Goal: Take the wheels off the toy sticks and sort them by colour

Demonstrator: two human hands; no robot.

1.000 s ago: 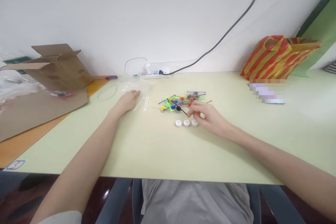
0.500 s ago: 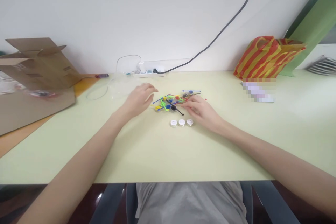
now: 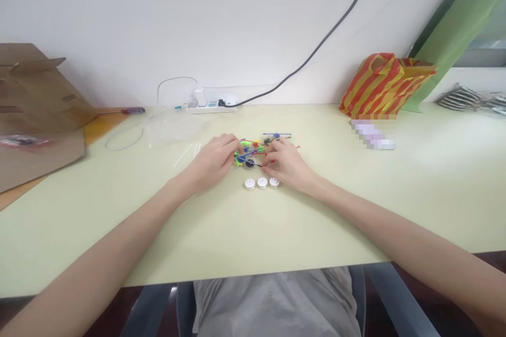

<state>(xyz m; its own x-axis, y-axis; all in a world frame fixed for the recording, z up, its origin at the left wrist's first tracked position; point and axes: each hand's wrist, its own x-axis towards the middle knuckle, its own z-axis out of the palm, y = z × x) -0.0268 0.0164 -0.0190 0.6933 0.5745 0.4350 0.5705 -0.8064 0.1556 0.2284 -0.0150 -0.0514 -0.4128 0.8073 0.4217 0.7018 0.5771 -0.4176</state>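
Observation:
A pile of coloured plastic arrow spinners (image 3: 256,146), in red, green, blue and yellow, lies on the table between my hands. My left hand (image 3: 215,163) is at its left side, fingers curled and closed over the edge; whatever they hold is hidden. My right hand (image 3: 286,164) reaches in from the right, thumb and finger pinched at the tip of a black arrow spinner (image 3: 250,163) with a round hub. Just in front of the pile, white round-topped pieces (image 3: 262,183) stand in a short row of three. A blue arrow spinner (image 3: 276,135) lies behind my right hand.
Thin white sticks (image 3: 183,155) and a clear plastic bag (image 3: 169,124) lie left of my left hand. A power strip (image 3: 213,108) with a dark cable runs along the wall. A cardboard box (image 3: 39,84) stands far left, a striped bag (image 3: 385,87) back right.
My left hand has moved right and down onto the pile, its fingers closing. My right hand has shifted to the black arrow's tip. The view has turned slightly right.

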